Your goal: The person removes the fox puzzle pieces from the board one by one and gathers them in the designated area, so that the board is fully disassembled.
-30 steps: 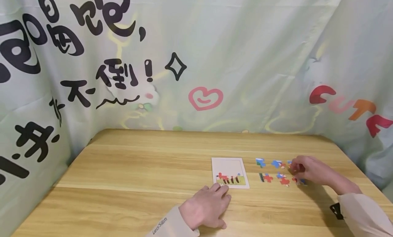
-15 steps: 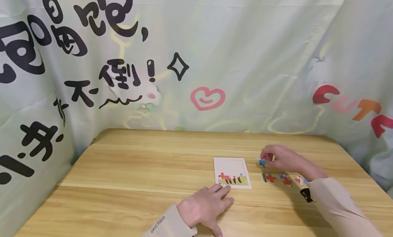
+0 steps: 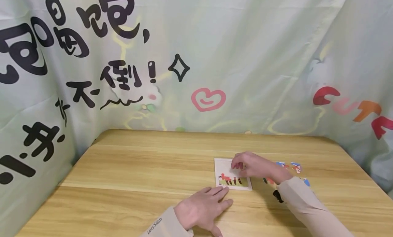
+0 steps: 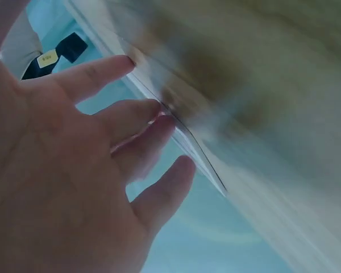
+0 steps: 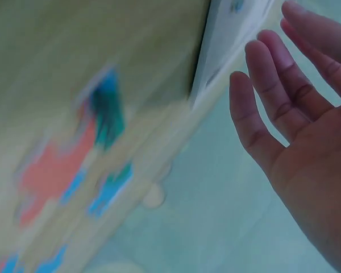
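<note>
A white puzzle board (image 3: 225, 164), with a strip of red, brown and green picture (image 3: 231, 180) along its near part, lies right of the table's middle. My left hand (image 3: 205, 208) rests palm down, fingers spread, its fingertips at the board's near edge; the left wrist view shows them along that edge too. Over the board's right half is my right hand (image 3: 251, 164), fingers bent and tips pointing down. The right wrist view shows its fingers (image 5: 261, 79) partly curled beside the board's edge; I cannot tell whether a puzzle piece is between the tips.
Several loose puzzle pieces (image 3: 296, 167) lie right of the board, some hidden under the right forearm (image 3: 302, 197). A red piece (image 5: 54, 176) and a blue-green piece (image 5: 111, 187) show in the right wrist view. A printed curtain (image 3: 255, 59) hangs behind the wooden table (image 3: 138, 175).
My right hand has moved left, from the far loose pieces past the nearer ones, and is now over the board. My left hand stays at the board's near edge, its thumb spread wider.
</note>
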{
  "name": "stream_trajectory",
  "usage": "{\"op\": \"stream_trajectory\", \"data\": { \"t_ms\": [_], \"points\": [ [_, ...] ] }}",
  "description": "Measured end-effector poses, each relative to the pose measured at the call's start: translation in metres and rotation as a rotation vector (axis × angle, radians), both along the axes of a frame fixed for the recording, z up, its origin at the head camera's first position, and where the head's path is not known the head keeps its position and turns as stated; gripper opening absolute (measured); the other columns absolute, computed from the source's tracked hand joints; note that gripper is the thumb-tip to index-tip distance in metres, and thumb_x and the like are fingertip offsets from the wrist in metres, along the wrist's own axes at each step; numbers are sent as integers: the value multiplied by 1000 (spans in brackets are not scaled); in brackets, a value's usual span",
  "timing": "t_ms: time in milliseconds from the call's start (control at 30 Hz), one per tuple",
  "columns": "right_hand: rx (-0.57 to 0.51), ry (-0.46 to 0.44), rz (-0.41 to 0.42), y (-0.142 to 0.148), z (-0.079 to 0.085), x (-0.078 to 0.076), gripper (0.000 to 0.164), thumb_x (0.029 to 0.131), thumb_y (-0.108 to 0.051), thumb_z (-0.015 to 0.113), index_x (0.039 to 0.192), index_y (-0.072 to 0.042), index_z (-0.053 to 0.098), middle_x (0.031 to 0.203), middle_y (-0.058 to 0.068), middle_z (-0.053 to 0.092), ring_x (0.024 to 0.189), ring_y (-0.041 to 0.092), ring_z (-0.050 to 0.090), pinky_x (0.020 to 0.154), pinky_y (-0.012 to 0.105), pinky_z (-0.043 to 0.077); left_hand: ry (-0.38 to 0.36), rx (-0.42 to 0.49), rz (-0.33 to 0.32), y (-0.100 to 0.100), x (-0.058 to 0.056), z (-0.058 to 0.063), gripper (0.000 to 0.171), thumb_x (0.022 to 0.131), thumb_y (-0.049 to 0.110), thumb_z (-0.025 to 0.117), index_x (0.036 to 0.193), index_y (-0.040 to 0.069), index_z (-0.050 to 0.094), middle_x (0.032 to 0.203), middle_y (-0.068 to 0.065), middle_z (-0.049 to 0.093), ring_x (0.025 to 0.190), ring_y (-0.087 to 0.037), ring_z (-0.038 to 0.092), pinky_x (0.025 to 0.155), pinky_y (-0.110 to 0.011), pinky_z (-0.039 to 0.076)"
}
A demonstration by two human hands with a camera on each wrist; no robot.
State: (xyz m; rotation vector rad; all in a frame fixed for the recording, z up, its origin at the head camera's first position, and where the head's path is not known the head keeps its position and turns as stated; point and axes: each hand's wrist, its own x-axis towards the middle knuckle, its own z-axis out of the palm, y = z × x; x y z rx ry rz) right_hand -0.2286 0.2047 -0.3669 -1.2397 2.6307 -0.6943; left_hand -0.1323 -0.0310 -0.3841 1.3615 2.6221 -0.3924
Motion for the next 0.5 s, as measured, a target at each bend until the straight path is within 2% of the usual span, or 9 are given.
{"op": "stream_trajectory", "data": {
  "t_ms": [167, 333, 500],
  "points": [
    [25, -46, 39, -18, -8, 1, 25, 84, 5, 73, 107, -3, 74, 90, -5, 61, 77, 7, 55, 69, 25, 52, -31, -14, 19, -2, -1, -2, 94, 80, 78, 63, 158, 33, 36, 166, 2, 23, 151, -13, 21, 116, -32, 32],
    [73, -89, 12, -26, -8, 3, 36, 80, 8, 74, 114, -4, 74, 89, -6, 55, 74, 6, 47, 67, 24, 48, -53, 8, 23, -2, -2, -2, 95, 79, 76, 66, 158, 33, 36, 166, 1, 23, 150, -13, 22, 112, -34, 38],
    [70, -100, 20, -29, -9, 1, 37, 77, 13, 76, 110, -3, 75, 87, -6, 53, 73, 5, 45, 67, 24, 48, -66, 20, 27, -2, -3, -1, 95, 79, 76, 67, 158, 32, 37, 166, 1, 23, 150, -14, 23, 111, -34, 39]
  ]
}}
